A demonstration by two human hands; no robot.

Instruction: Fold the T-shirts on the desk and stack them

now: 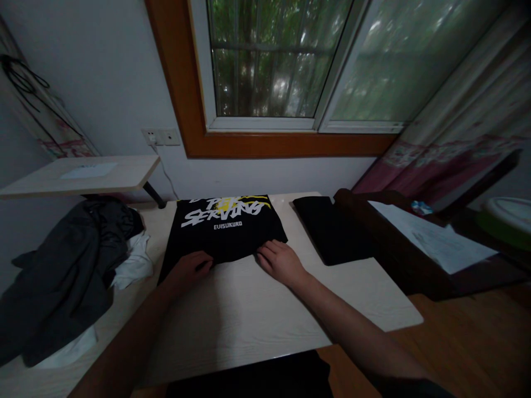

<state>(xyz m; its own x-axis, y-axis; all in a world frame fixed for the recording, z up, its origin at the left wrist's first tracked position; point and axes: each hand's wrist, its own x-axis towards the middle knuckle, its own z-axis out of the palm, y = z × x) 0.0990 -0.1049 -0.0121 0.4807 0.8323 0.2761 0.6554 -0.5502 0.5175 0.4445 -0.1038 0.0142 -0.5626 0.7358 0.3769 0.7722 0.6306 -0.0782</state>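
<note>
A black T-shirt point(224, 240) with white and yellow lettering lies folded across the far part of the pale table. At its near left corner is my left hand point(191, 270), fingers curled and closed on the hem. My right hand point(281, 261) holds the near right edge of the same shirt, its fingers bent over the cloth; the thumb is mostly hidden. To the right of the shirt, apart from both hands, rests a folded black garment point(332, 229).
Dark grey clothing point(78, 265) is heaped at the left, with a white cloth point(135, 260) beside it. A small raised shelf point(120, 166) stands behind the heap. Papers point(431, 237) lie on dark furniture at the right. The window point(265, 125) is beyond the table point(257, 309).
</note>
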